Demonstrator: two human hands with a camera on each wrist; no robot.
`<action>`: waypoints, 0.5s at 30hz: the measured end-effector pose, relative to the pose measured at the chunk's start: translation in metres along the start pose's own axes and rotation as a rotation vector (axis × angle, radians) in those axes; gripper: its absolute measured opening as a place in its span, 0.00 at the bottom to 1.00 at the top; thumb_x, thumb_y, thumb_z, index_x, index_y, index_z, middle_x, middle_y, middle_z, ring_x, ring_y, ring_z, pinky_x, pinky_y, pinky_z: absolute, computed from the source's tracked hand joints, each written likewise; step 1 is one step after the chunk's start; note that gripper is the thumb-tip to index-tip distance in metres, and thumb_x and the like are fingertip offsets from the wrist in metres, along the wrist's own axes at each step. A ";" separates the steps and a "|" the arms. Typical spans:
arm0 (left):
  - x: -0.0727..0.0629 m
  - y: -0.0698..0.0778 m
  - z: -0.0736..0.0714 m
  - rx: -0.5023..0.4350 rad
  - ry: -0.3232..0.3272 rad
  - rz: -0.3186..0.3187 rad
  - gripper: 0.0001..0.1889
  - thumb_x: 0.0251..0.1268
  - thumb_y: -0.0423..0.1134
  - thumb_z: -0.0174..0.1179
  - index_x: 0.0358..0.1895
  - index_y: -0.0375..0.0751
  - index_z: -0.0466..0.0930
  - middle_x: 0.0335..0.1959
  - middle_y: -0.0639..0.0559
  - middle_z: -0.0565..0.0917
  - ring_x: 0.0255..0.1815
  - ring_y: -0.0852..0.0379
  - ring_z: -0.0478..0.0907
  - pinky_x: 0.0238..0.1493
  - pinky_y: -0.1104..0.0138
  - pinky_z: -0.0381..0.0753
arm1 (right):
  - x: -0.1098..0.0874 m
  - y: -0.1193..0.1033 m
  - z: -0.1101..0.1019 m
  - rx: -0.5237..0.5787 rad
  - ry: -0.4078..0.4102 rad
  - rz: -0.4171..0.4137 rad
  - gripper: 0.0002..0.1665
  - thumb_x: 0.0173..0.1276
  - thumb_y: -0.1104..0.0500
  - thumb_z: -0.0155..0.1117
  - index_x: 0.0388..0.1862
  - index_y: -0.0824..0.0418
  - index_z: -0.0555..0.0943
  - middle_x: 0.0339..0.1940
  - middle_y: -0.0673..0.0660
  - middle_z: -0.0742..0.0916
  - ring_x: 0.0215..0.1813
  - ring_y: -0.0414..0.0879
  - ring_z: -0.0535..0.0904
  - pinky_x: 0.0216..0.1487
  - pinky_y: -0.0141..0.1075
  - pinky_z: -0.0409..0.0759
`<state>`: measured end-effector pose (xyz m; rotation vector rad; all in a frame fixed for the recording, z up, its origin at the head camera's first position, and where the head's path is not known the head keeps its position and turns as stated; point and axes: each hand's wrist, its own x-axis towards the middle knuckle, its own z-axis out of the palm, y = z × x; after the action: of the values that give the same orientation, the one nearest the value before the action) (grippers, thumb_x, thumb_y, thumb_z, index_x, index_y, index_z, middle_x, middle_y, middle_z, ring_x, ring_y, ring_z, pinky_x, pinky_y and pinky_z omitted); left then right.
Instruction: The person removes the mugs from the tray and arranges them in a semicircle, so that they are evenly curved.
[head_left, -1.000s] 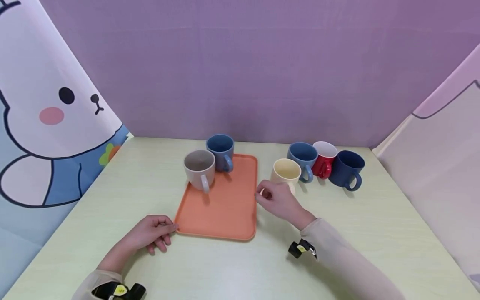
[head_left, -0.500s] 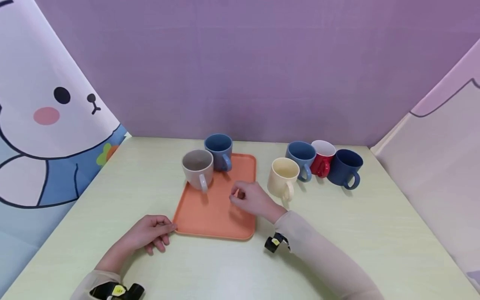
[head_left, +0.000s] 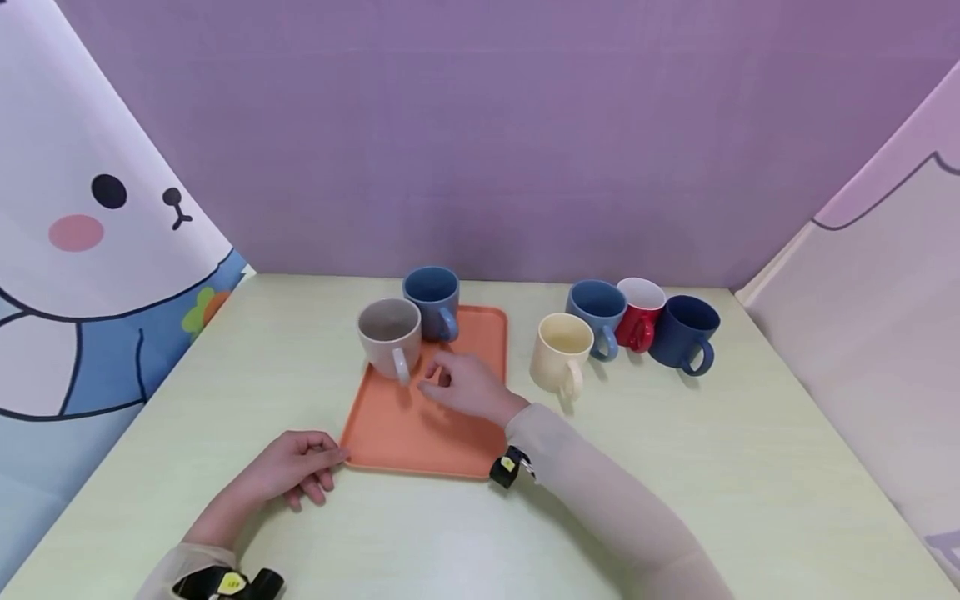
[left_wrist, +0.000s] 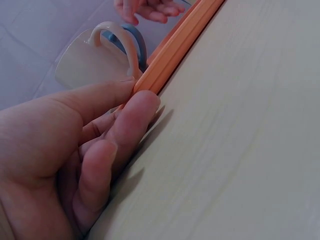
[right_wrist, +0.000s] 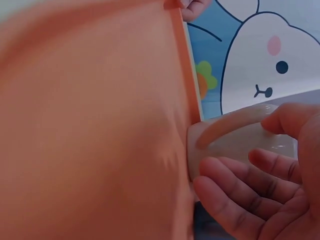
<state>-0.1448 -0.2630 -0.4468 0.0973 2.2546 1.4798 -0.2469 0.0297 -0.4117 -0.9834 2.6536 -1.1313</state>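
Note:
With the thumb and fingers at its near left corner, my left hand (head_left: 296, 471) pinches the orange tray (head_left: 390, 437); the left wrist view shows the tray's rim (left_wrist: 159, 70) between them. Over the middle of the tray hovers my right hand (head_left: 468, 387), its fingers loosely bent and holding nothing. Just left of its fingertips is the handle (head_left: 402, 367) of a grey mug (head_left: 378, 346), which stands upright at the tray's left side. In the right wrist view the thumb overlaps that handle; whether they touch I cannot tell. Behind the grey mug is a blue mug (head_left: 433, 317), handle toward me.
Right of the tray stands a cream mug (head_left: 549, 362). Behind it are another blue mug (head_left: 585, 312), a red mug with a white inside (head_left: 628, 327) and a navy mug (head_left: 667, 343), close together. A purple backdrop (head_left: 480, 150) rises at the table's far edge.
My right hand has moved left from beside the cream mug, across the tray, to near the grey mug's handle. My left hand keeps its hold on the tray corner. The mugs stay put.

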 end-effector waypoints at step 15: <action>0.001 -0.001 0.000 -0.004 -0.004 0.009 0.17 0.74 0.48 0.58 0.41 0.34 0.80 0.23 0.47 0.82 0.20 0.53 0.83 0.14 0.68 0.74 | 0.019 -0.008 0.022 0.113 -0.002 -0.051 0.07 0.70 0.56 0.68 0.40 0.55 0.79 0.25 0.47 0.82 0.26 0.39 0.76 0.31 0.29 0.76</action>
<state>-0.1454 -0.2631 -0.4477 0.1093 2.2509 1.4872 -0.2506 0.0010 -0.4194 -1.0359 2.5447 -1.2735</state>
